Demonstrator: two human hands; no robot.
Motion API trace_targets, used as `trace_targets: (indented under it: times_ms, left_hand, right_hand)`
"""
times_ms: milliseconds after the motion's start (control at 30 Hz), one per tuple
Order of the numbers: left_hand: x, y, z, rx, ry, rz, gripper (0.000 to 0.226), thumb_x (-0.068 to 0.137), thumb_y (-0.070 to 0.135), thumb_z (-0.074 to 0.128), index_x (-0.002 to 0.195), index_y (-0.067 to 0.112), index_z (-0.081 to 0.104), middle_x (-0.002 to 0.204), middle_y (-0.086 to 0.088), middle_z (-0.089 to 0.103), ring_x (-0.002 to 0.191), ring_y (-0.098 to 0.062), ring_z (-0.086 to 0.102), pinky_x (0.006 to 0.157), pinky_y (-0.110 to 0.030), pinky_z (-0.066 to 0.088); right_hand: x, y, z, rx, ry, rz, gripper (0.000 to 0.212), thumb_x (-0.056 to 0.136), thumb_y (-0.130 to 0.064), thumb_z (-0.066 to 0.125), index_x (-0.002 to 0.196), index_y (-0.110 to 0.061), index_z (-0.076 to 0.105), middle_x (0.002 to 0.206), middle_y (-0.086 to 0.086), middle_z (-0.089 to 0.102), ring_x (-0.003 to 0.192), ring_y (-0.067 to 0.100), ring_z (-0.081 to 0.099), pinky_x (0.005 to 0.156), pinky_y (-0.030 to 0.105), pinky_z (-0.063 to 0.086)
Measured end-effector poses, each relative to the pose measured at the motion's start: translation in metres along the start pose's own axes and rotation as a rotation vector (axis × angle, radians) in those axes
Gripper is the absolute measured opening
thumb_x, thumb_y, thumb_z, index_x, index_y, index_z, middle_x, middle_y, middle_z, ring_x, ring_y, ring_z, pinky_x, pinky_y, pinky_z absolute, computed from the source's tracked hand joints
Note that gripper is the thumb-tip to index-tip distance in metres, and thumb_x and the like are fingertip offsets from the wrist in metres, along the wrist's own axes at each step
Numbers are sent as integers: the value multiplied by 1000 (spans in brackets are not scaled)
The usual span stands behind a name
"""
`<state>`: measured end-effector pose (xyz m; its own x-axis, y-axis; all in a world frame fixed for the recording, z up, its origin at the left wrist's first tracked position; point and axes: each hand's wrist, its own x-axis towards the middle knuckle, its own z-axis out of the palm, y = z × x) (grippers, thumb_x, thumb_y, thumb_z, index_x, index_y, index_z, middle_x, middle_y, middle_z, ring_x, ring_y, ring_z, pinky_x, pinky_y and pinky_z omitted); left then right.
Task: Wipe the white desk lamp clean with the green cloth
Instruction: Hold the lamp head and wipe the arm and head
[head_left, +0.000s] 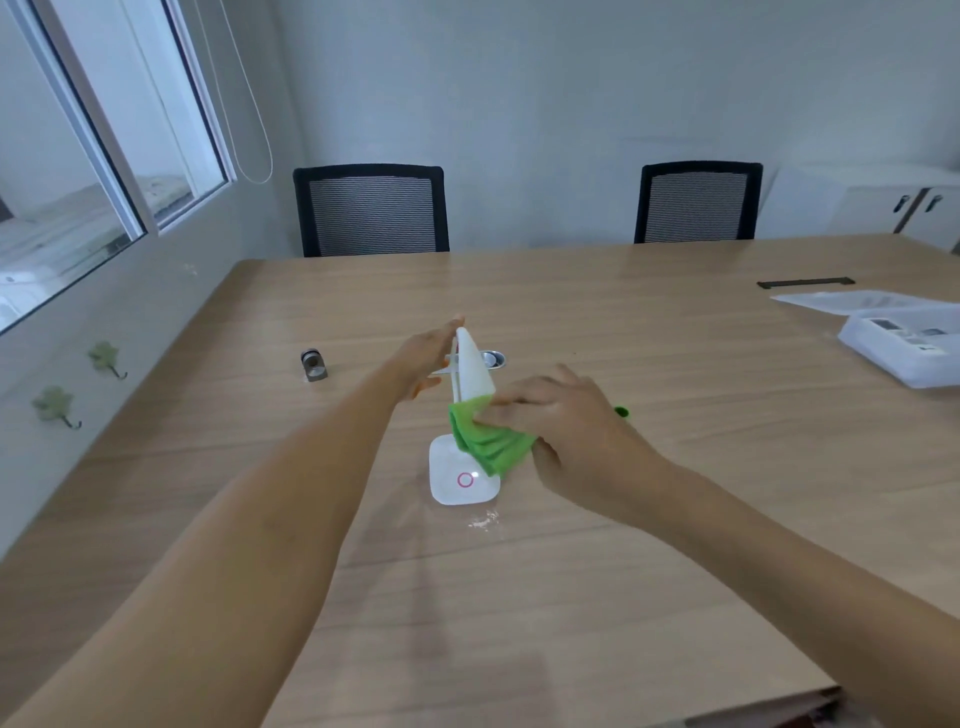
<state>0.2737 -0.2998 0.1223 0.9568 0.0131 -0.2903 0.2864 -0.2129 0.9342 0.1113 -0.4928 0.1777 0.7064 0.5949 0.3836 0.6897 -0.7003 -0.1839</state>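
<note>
The white desk lamp stands in the middle of the wooden table, its square base bearing a pink ring. My left hand lies flat against the left side of the lamp's raised head, fingers stretched out. My right hand grips the bunched green cloth and presses it on the lower end of the lamp head, above the base. The cloth hides the lamp's stem.
A small metal object sits left of the lamp. A round cable grommet lies behind it. A white box and papers are at the right. Two black chairs stand at the far edge.
</note>
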Motion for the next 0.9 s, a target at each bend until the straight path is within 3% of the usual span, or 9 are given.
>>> trace_targets:
  times_ms: [133,300,367,433,533,633,700,800,900]
  left_hand:
    - [-9,7,4,16,-34,1,51,84,64,48,101,19,64,99,0,65,96,-19,58,89,-34,41]
    - [-10,9,6,-72,-45,-17,52,86,60,51,100,13,65,102,-3,67,102,-22,60,104,-39,43]
    - [-10,8,7,-101,-55,-33,38,92,53,48,85,18,62,86,-1,63,94,-22,59,92,-35,47]
    - [-13,10,11,-124,-68,-45,31,96,45,46,87,18,59,87,-1,61,96,-25,62,81,-31,49]
    - [-14,10,14,-117,-7,-45,39,96,48,44,80,14,56,81,-4,58,76,-17,57,71,-27,46]
    - [-10,10,13,-71,-39,-29,54,94,54,43,111,8,64,110,-9,65,89,-19,59,76,-29,47]
    - [-10,9,13,-48,-17,-31,62,94,56,43,130,8,58,124,-4,62,90,-13,60,75,-25,47]
    - [-11,12,14,13,-8,-16,60,95,55,38,131,12,56,114,3,57,72,-4,53,53,-21,36]
    - [-14,12,14,-14,-27,-22,52,95,53,41,118,10,61,112,-3,63,77,-11,57,62,-22,44]
  right_hand:
    - [-32,-10,-6,3,82,-96,61,64,-8,27,104,-20,71,108,0,73,93,29,61,72,43,54]
    - [7,1,-18,29,195,-1,66,62,-9,24,108,-19,71,109,3,72,92,37,59,79,46,52]
    - [32,14,-11,10,148,70,69,62,-17,21,110,-21,69,110,4,72,95,37,58,82,47,50]
    - [49,22,-2,6,85,123,73,61,-26,17,113,-23,68,111,5,71,100,36,58,84,47,48]
    - [51,15,4,8,7,147,71,65,-22,16,115,-28,66,114,2,70,104,34,56,87,46,45]
    - [28,2,4,-26,-20,101,66,65,-4,30,117,-26,65,118,0,67,105,31,50,86,40,41]
    - [2,-7,4,-78,29,16,64,66,-1,30,113,-24,67,113,-1,70,102,26,47,79,36,41]
    - [-24,-13,2,-107,56,-103,61,65,-8,26,105,-23,69,108,-3,71,98,17,42,75,28,32]
    - [-12,-13,-9,-37,108,-108,62,63,-8,28,106,-22,70,109,1,71,98,27,54,79,34,42]
